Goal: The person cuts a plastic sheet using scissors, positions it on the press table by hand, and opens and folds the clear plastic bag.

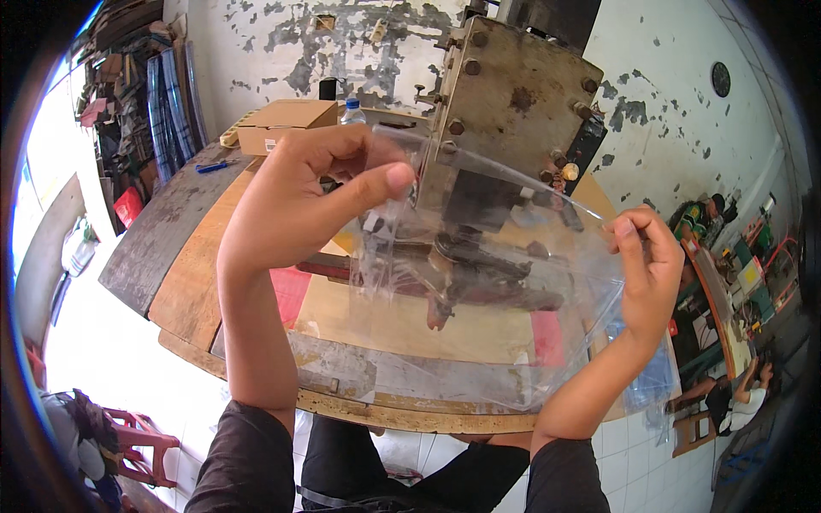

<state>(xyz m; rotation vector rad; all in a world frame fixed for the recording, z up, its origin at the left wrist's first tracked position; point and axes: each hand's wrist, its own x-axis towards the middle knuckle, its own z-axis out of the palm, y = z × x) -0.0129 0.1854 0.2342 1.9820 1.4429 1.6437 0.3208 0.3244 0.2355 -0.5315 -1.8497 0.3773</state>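
Observation:
A clear plastic sheet (pixel 487 342) with creased or folded edges is stretched in front of me, above the work table (pixel 342 368). My left hand (pixel 329 188) pinches its upper left corner between thumb and curled fingers. At its right edge, my right hand (pixel 646 265) grips the sheet between thumb and fingertips. Through the plastic shows the lower part of a heavy bolted metal press (pixel 517 85), with its dark central fitting blurred by the sheet. On the table below lie a pale board and two pink patches (pixel 547 338), one on each side.
A cardboard box (pixel 289 124), a blue-capped bottle (pixel 352 111) and a blue-handled tool (pixel 214 167) stand or lie at the back left. Clear bluish plastic (pixel 648 376) hangs by the right table edge. A red stool (pixel 141 445) is at lower left. People sit far right.

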